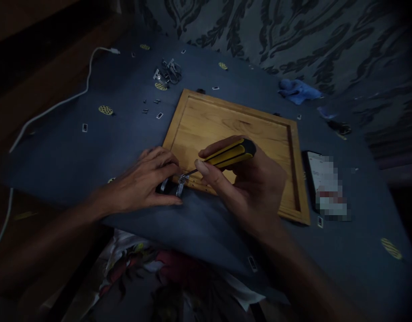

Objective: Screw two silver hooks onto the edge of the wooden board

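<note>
A yellow-and-black screwdriver [231, 152] is gripped in my right hand [256, 188], its handle tilted up and to the right. The thin shaft points down-left, with its tip at a metal hinge [180, 187] on the near-left edge of a wooden panel [222, 120]. My left hand [152, 181] holds the hinge there, with fingers on the panel side and the thumb below. Small dark holes show in the panel's edge to the right of the hinge. Whether a screw sits under the tip is too small to tell.
Several loose screws [156, 101] and a pile of metal hinges [169, 72] lie beyond the panel's left corner. A phone [326, 183] rests to the right. Blue crumpled plastic [299, 91] lies at the back right, and a white cable [88, 85] runs along the left.
</note>
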Tool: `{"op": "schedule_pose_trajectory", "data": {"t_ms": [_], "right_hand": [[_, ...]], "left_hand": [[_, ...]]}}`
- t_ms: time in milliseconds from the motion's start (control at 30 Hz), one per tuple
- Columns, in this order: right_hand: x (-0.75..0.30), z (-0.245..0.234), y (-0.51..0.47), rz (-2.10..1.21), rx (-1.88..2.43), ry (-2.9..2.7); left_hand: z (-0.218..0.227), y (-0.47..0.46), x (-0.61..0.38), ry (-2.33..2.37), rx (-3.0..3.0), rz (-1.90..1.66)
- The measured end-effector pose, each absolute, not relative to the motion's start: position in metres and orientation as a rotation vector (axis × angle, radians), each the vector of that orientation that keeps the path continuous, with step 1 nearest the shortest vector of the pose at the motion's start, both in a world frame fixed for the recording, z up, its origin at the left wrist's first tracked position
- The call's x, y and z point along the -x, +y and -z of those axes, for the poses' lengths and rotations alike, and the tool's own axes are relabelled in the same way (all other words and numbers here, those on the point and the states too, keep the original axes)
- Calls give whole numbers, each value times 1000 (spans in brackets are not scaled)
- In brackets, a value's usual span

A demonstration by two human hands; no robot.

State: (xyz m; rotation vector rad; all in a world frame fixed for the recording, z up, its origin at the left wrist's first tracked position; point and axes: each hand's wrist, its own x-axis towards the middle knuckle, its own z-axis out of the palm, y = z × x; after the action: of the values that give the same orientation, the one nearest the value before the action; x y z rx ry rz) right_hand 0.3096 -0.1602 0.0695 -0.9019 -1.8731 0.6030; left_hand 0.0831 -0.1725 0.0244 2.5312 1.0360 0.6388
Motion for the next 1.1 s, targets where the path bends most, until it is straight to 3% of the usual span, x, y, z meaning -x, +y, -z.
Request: {"op": "schedule_pose_trajectory", "data": {"t_ms": [100, 200, 567, 767, 1100], "right_hand": [[-311, -78, -163, -913, 905, -1823], [-315, -81, -164, -986, 898, -1851], [-309, -61, -163, -495, 915, -1846], [-308, -63, -167, -467, 915, -1599], [-310, -59, -173, -565, 951, -1712]], "left_hand": [[-24, -172, -83, 1029, -2539, -652], [-23, -172, -83, 1010, -2523, -674], [-26, -172, -84, 1026, -2546, -648], [-26, -173, -83, 1008, -2541, -652], [-23, -173, -84, 1051, -2533, -666]]}}
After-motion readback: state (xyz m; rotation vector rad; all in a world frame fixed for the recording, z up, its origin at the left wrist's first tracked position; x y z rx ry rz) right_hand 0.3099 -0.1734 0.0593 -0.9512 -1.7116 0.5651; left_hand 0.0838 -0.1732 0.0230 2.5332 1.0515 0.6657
